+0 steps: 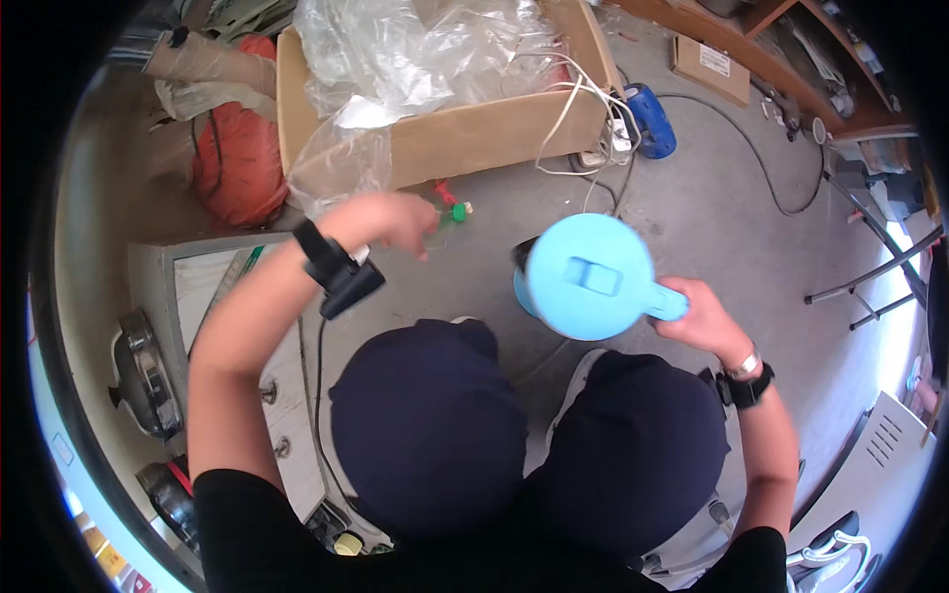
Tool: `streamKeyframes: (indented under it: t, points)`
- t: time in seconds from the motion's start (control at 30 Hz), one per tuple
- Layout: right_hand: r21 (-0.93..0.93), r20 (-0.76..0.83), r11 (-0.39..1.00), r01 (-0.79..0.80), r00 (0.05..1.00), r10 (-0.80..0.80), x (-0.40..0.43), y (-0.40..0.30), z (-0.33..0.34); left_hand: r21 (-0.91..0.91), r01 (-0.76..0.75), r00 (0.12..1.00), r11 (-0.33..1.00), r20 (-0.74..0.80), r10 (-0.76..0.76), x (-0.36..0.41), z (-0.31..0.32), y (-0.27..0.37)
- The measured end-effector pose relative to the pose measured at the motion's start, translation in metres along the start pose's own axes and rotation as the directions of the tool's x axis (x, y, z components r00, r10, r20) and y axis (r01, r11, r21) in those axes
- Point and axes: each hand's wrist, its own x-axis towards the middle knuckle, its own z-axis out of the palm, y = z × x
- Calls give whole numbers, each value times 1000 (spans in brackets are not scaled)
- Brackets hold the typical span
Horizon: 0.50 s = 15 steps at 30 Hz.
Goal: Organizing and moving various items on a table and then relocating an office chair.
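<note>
A light blue lidded jug or kettle (589, 276) is in front of me, its lid facing up. My right hand (693, 315) is closed around its handle. Part of a dark object shows behind the jug's left side. My left hand (404, 222), blurred, is stretched forward over the floor with fingers bent down. Close to its fingertips lies a green bottle cap (457, 213), seemingly on a clear bottle, with a red piece beside it. Whether the left fingers touch anything cannot be told.
Ahead stands a cardboard box (482, 137) filled with clear plastic wrap. White cables (582, 89) hang over its corner near a blue container (652, 122). A red bag (241, 167) lies left, above a cabinet (285, 445). Folding metal legs (875, 267) stand at right.
</note>
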Motion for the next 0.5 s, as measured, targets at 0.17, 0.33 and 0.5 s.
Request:
streamKeyframes:
  t: [0.17,0.33,0.5]
  points:
    - [285,-555,959,-14,813,176,-66,23,-16,131,192,700,973,-713,-42,66,93,-25]
    - [349,-818,920,177,538,206,-66,44,-26,15,287,653,958,-735,-184,99,100,-37]
    - [337,-855,936,100,449,260,-57,84,-54,-73,88,699,993,-706,-113,64,65,-8]
